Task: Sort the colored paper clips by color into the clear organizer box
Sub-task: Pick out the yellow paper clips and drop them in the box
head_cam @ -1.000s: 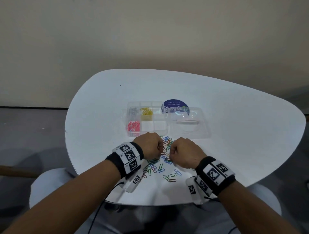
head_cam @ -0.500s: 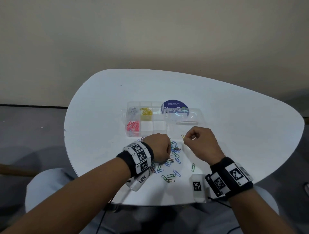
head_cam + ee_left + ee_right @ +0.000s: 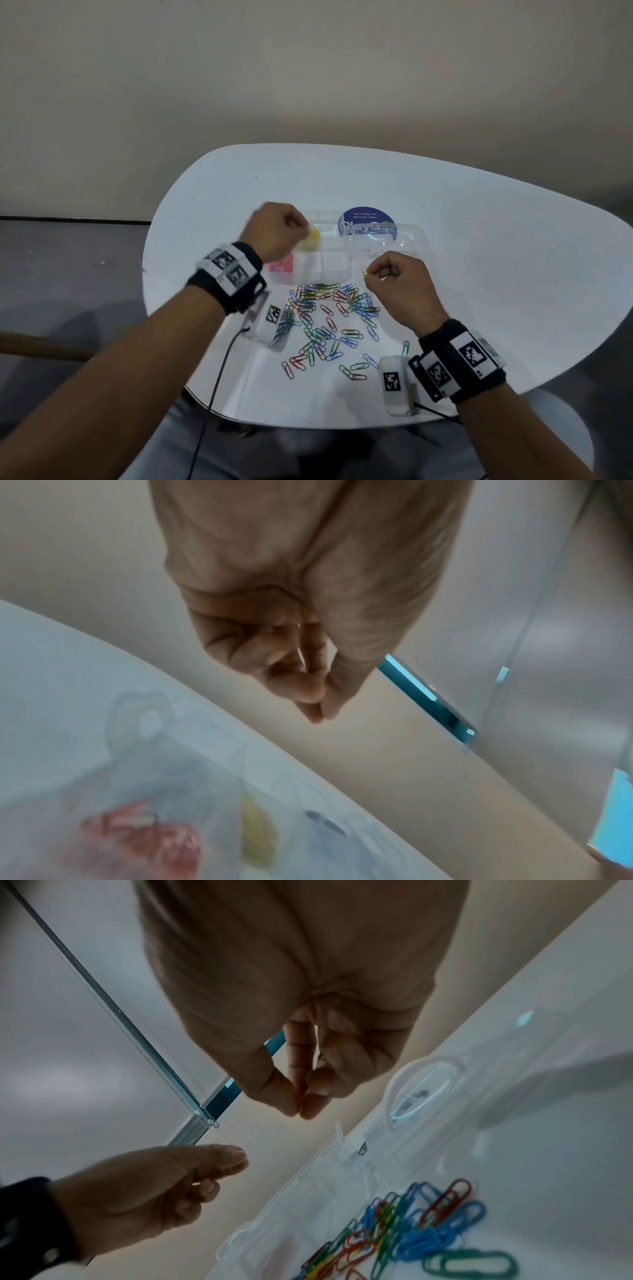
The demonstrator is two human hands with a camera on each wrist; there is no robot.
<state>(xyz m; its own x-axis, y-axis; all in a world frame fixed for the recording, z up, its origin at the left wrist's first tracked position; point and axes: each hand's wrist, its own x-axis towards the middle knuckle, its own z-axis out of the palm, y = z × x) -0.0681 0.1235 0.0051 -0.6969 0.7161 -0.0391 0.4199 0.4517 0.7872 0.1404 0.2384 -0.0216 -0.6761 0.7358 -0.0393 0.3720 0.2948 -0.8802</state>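
The clear organizer box [image 3: 334, 263] sits mid-table, with pink clips [image 3: 282, 265] in its near-left compartment and yellow clips [image 3: 313, 236] behind them. My left hand [image 3: 306, 229] hovers over the yellow compartment, thumb and forefinger pinched together [image 3: 318, 718]. A yellow clip seems to sit at its tips, but motion blur hides it. My right hand [image 3: 368, 274] is right of the box, above the table, and pinches a yellow clip [image 3: 364, 271] between thumb and forefinger [image 3: 299, 1112]. The loose mixed pile of clips [image 3: 325, 318] lies between my forearms.
The box's clear lid [image 3: 394, 245] lies open to the right, partly over a round blue sticker [image 3: 366, 219]. Stray clips reach toward the table's near edge [image 3: 308, 423]. A wall stands behind the white table.
Both hands left the pile. My left hand moved up and left to the box's yellow compartment. My right hand lifted a yellow clip to the right and holds it there.
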